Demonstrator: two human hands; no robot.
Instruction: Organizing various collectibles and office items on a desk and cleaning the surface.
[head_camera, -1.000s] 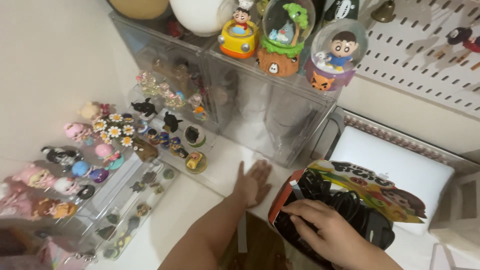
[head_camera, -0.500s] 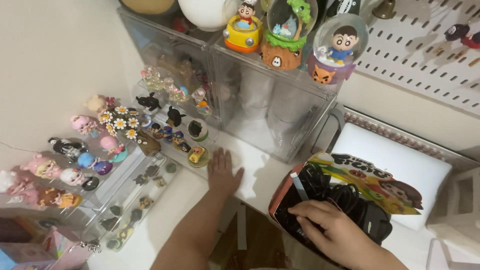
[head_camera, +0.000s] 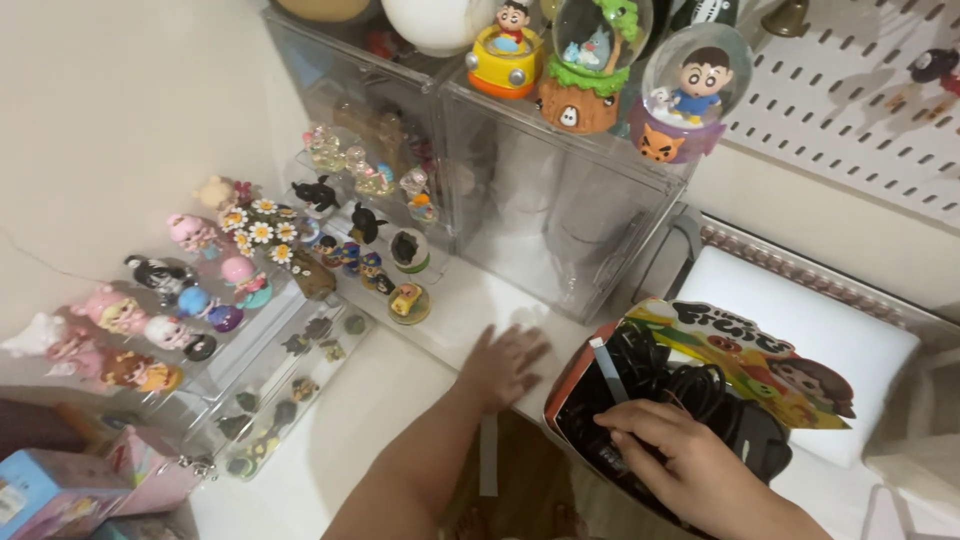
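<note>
Far left: small toy figurines (head_camera: 190, 300) crowd clear stepped risers, with a clear display case (head_camera: 560, 210) behind carrying snow globes (head_camera: 690, 95). Left hand (head_camera: 505, 362) lies flat on the white desk (head_camera: 400, 400), fingers spread, holding nothing. Right hand (head_camera: 680, 462) reaches into the open cartoon-printed box (head_camera: 740, 360) at the desk's right edge, fingers curled on black cables (head_camera: 690, 385).
</note>
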